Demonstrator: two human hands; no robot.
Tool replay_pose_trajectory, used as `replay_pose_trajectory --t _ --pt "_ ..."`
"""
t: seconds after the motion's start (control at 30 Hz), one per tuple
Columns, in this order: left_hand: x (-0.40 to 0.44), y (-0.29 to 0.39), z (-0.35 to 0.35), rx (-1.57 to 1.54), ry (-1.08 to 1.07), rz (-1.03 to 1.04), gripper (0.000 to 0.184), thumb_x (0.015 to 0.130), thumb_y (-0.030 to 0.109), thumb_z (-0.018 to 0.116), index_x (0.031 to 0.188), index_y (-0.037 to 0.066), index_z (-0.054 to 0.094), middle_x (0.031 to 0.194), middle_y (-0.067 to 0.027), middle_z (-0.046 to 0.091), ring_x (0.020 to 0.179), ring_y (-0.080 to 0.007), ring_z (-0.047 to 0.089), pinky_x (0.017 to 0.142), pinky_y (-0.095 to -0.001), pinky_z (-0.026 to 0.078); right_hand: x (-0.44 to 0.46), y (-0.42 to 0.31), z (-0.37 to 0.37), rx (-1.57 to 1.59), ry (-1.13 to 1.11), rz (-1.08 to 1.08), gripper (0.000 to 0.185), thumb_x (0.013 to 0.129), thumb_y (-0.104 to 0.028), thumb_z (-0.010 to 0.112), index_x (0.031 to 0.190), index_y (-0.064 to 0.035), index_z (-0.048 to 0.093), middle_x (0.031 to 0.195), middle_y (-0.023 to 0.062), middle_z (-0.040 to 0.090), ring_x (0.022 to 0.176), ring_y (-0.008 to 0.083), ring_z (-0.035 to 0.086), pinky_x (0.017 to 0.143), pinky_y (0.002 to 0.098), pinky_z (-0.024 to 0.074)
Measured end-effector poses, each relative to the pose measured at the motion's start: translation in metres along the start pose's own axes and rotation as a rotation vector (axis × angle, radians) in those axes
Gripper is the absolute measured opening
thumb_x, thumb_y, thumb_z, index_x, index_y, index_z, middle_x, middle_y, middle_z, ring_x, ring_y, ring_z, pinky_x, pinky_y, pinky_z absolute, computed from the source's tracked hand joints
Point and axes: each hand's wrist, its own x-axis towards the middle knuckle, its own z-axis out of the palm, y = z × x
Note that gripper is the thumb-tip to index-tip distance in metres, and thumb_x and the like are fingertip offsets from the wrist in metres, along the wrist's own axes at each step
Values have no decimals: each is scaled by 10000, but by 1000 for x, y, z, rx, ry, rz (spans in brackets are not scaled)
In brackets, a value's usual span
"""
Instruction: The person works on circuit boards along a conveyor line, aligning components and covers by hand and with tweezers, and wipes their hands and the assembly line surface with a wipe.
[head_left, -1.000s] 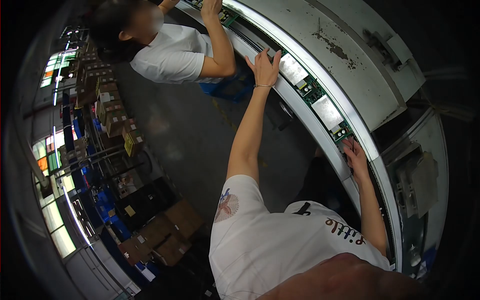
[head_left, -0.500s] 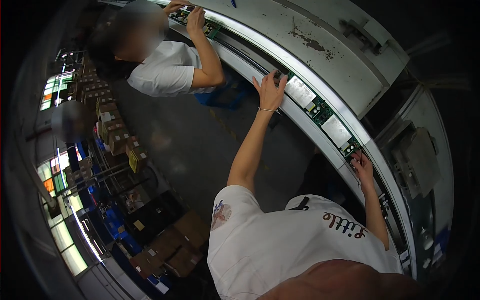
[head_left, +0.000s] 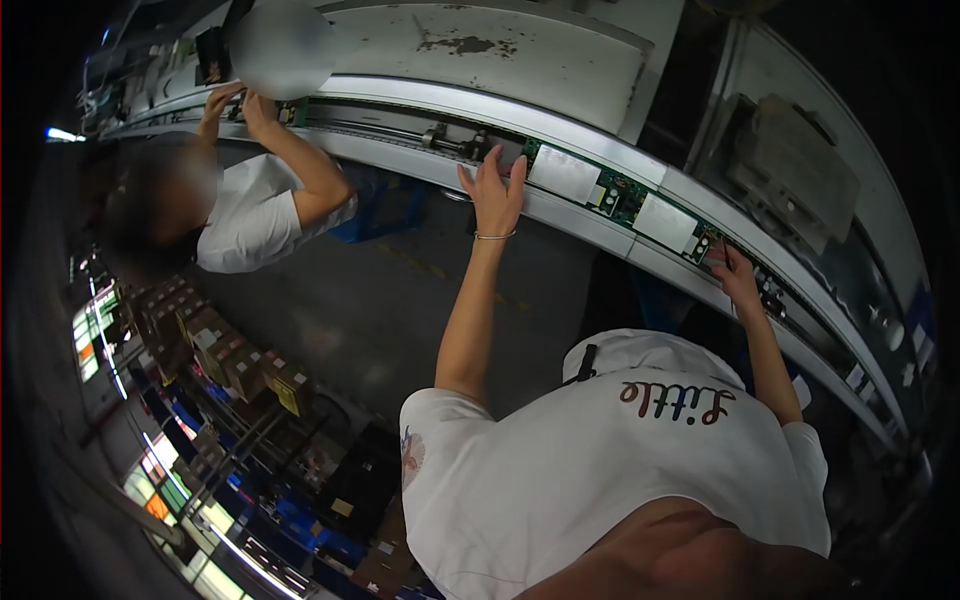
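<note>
A green circuit board with two pale rectangular plates lies in the conveyor rail along the bench. My left hand, with a bracelet at the wrist, is at the board's left end. Its fingers are spread and it holds nothing. At the board's right end is my right hand, its fingers bent around a thin dark tool whose kind is too small to tell. The tool's tip is close to the small parts at that end; I cannot tell whether it touches them.
The conveyor rail runs across the view. To the left, a co-worker in a white shirt works at the same line, both hands over it. A blue stool stands between us. Cartons are stacked at the lower left.
My head has turned, so the line now lies flatter across the view. My left hand stays at the board's left end, fingers spread; my right hand stays at the right end with the dark tool.
</note>
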Motion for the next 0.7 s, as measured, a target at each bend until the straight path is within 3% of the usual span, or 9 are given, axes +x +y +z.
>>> replay_pose_trajectory --t 0.13,0.2,0.37,0.43,0.7 --pt "-11 17 12 -26 -81 10 515 877 391 558 1205 -1 496 820 -63 649 1006 -237 565 1079 -546 28 0 33 -24 -35 53 31 405 766 -22 547 1170 -19 561 1042 68 625 947 164 562 847 281 414" --pt "-18 30 17 -39 -128 11 521 881 391 555 1218 -1 485 843 -80 661 1032 -241 561 1080 -538 14 3 56 -35 -78 74 -145 358 802 -52 526 1158 -25 561 979 14 618 897 107 543 787 232 408" --pt "-36 54 37 -61 -205 7 521 882 385 554 1227 3 478 838 -84 669 1062 -241 558 1082 -533 7 -7 81 -65 -103 148 -110 340 817 -30 510 1153 -17 558 1016 33 625 921 114 550 819 240 400" --pt "-42 64 47 -72 -227 5 520 883 385 552 1230 5 476 838 -84 671 1069 -241 558 1082 -531 5 -6 96 -78 -126 197 -231 329 807 -29 513 1130 3 566 931 90 653 841 169 591 800 279 438" --pt "-80 113 86 -73 -265 39 509 891 372 542 1239 6 472 845 -88 672 1047 -234 572 1084 -525 1 -18 141 -140 -102 210 -197 283 820 -4 494 1094 11 565 961 52 642 880 127 569 803 249 419"
